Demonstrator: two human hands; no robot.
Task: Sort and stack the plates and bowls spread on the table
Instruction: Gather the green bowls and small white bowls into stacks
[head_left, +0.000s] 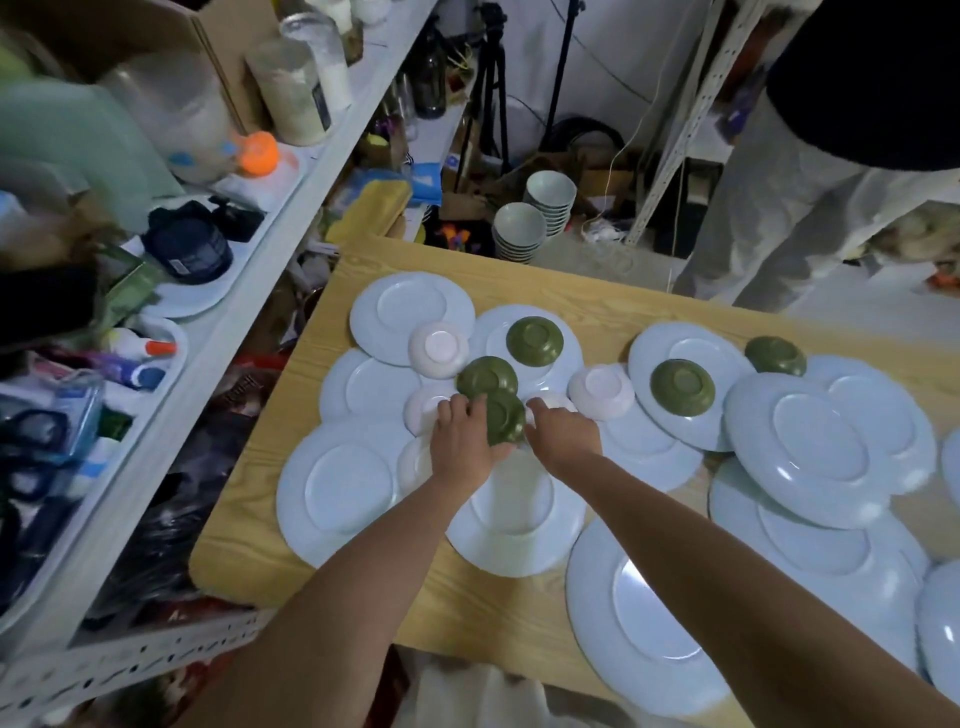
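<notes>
Head view shows the wooden counter covered with overlapping pale blue plates, the biggest-looking being the near plate at the front right edge, with a tilted plate leaning on others further right and a far plate at the back left. To the left runs a cluttered white shelf of jars and bottles; beyond the counter, two stacks of bowls sit on the floor. Upside-down bowls lie scattered over the plates: green ones, such as the green bowl right of centre, and pinkish-white ones, such as the pale bowl at the back left. At the middle, the left hand curls its fingers over a tilted green bowl, gripping it at its left side, just beside another inverted green bowl. The right hand reaches in from the right, fingers bent against the tilted bowl's other side, above a white bowl partly hidden beneath it.
</notes>
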